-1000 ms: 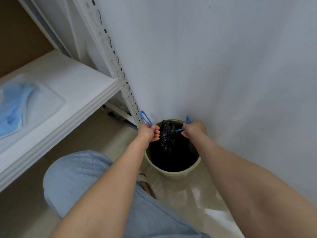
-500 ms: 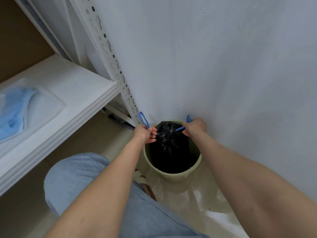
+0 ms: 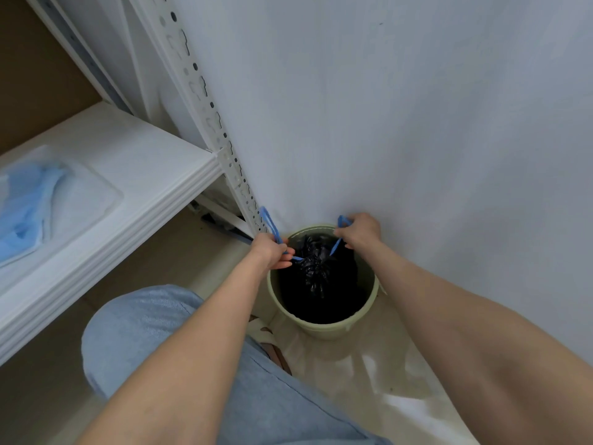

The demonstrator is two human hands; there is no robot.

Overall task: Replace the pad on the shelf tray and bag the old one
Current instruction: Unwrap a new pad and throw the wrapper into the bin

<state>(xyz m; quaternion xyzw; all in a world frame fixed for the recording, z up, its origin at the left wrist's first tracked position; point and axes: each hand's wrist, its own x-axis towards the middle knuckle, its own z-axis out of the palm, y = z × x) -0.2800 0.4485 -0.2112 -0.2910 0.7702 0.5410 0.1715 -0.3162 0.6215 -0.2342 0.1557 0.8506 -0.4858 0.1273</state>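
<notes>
At the far left the shelf tray (image 3: 107, 200) lies on the white shelf (image 3: 154, 162). A blue pad (image 3: 25, 207) lies in it, rumpled and not spread flat; whether this is the fresh one I cannot tell. Right of the perforated post (image 3: 205, 101), the left hand (image 3: 271, 252) has its fingers curled round the left drawstring loop (image 3: 268, 221), which stands up behind the knuckles. Between the hands the black bag (image 3: 316, 268) sits in the pale green bin (image 3: 324, 330), its mouth gathered into a puckered neck. The old pad is not visible; I judge that it is inside the bag. The right hand (image 3: 361, 232) grips the right drawstring loop (image 3: 342, 220) in the same way, close to the wall (image 3: 449, 123). The step in hand seems to be the closing of the bag. To do it well, both hands should pull apart evenly and a little upward, so that the neck closes in the middle and the thin plastic does not tear on one side. The bin looks light and may lift or tip with the bag, so a steady pull is better than a jerk.
</notes>
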